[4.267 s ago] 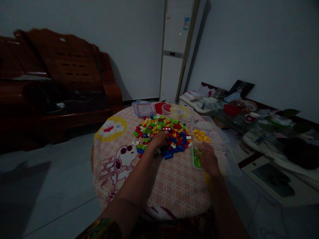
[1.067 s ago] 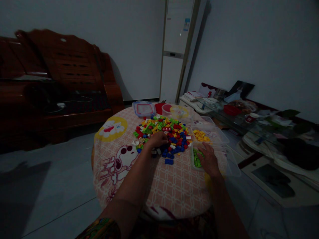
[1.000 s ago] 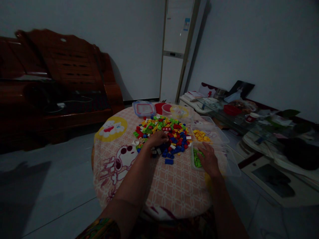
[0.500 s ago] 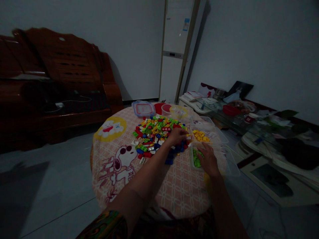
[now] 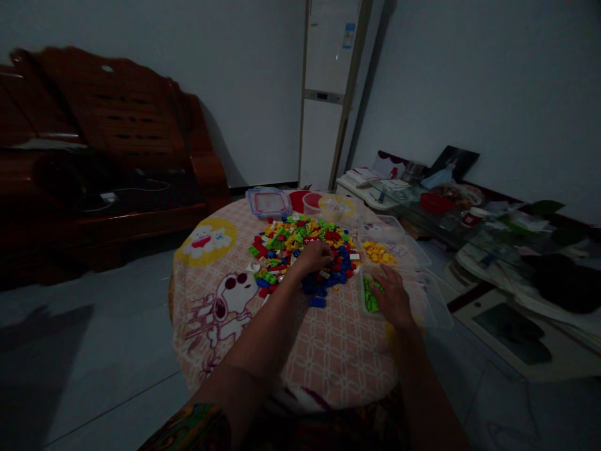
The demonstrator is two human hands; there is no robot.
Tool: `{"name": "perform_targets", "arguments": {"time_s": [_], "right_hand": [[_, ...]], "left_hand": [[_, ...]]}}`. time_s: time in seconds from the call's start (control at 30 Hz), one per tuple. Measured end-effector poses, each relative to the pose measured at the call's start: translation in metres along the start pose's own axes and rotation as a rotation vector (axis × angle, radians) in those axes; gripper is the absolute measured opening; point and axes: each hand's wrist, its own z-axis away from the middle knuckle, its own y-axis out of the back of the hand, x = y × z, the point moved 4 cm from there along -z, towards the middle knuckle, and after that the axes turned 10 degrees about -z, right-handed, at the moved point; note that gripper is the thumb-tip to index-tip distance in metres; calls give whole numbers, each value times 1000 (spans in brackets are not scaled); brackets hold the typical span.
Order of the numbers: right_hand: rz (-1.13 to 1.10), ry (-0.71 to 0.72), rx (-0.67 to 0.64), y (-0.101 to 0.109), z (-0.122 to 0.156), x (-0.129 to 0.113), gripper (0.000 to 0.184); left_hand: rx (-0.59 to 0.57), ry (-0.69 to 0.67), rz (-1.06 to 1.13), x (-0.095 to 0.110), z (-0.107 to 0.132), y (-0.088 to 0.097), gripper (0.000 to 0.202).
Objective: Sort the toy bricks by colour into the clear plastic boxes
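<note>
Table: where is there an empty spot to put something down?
The near strip of the tablecloth, between the forearms and in front of the brick pile, is bare. So is the left side, over the dog drawing. Crowded: the middle, where the left hand is on the pile; the right edge, with clear boxes under the right hand; the far edge, with tubs.

L hand palm-down, fingers curled into heap of small multicolour plastic bricks on round table w/ pink cartoon-print cloth. R hand lies on clear plastic box w/ green bricks; similar clear box w/ yellow bricks just behind. Either hand's grip unclear, too dim.
</note>
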Motion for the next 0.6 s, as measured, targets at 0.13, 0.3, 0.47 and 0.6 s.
{"name": "perform_targets", "arguments": {"time_s": [0.13, 0.3, 0.47, 0.6], "right_hand": [[8, 20, 6, -1, 0, 3, 32], [0, 35, 32, -2, 2, 6, 30], [5, 35, 28, -3, 2, 5, 30], [-3, 37, 21, -2, 2, 5, 30]], "left_hand": [[-126, 7, -120, -6, 6, -2, 21], [-118, 17, -242, -7, 8, -7, 33], [-135, 3, -275, -8, 10, -10, 40], [-159, -27, -256, -10, 9, -10, 35]]}}
